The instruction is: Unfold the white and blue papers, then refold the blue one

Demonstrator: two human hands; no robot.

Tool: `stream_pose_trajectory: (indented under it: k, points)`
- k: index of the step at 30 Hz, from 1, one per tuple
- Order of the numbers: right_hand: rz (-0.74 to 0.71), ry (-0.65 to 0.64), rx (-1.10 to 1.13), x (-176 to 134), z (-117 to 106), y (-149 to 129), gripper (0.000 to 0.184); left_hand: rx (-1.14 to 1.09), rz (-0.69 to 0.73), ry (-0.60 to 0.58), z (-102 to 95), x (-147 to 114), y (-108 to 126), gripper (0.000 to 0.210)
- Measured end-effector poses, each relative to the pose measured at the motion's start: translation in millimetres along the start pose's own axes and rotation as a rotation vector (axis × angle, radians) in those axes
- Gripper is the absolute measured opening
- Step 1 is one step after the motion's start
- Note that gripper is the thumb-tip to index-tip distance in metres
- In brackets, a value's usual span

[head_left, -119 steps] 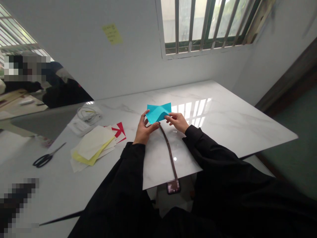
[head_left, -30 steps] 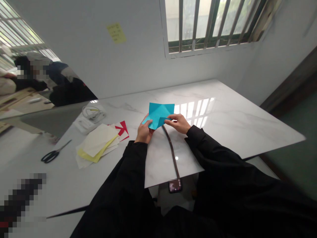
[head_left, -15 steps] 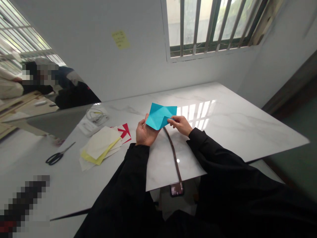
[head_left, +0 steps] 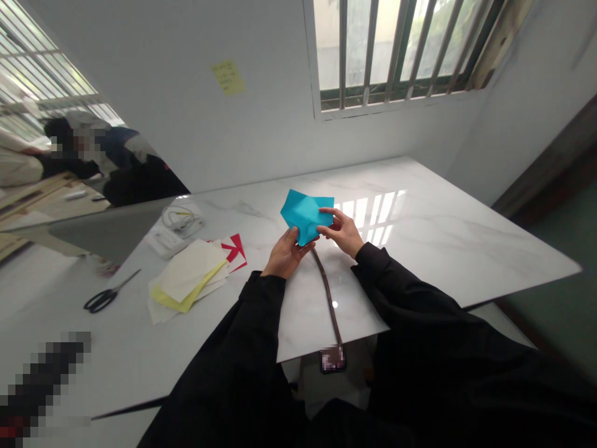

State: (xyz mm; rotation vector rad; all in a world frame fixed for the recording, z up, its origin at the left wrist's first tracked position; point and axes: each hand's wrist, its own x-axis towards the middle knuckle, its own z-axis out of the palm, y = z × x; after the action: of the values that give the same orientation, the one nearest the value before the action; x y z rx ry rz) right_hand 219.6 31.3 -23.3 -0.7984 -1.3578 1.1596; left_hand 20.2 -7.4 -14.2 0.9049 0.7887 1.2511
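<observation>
A creased sheet of bright blue paper point(head_left: 303, 211) is held above the white marbled table point(head_left: 448, 230). My left hand point(head_left: 285, 254) grips its near left edge, with the thumb on top and the other fingers partly hidden beneath. On the right side, my right hand point(head_left: 342, 231) has its fingers at the paper's edge, one finger lying over the top and the thumb lower down. Under the paper, a thin brown stick point(head_left: 328, 289) runs along the table toward me.
Scissors point(head_left: 109, 297) lie on the left, beside a pile of cream and yellow paper point(head_left: 191, 270). Cut red paper point(head_left: 237, 252) lies by the pile. Behind it are white cables point(head_left: 181, 218). A person point(head_left: 125, 149) is at the far left. A yellow note point(head_left: 228, 78) sticks to the wall.
My left hand has slid from under the paper's left side to its near edge, thumb now on top. My right hand's fingers have spread over the right edge. The paper has turned slightly.
</observation>
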Motion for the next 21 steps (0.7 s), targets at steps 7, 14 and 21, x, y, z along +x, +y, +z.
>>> stream_pose_trajectory:
  k: [7,14,21]
  points:
    - [0.012,0.061,0.062,0.9,1.6,3.5,0.115,0.068,0.002,0.060,1.1,1.8,-0.2,0.045]
    - [0.113,0.127,0.139,-0.3,0.9,-4.7,0.140,0.089,0.020,0.074,1.8,2.5,2.3,0.053]
    - [0.219,0.057,0.206,-3.7,2.0,-17.3,0.080,0.161,0.069,0.149,2.3,4.3,1.7,0.056]
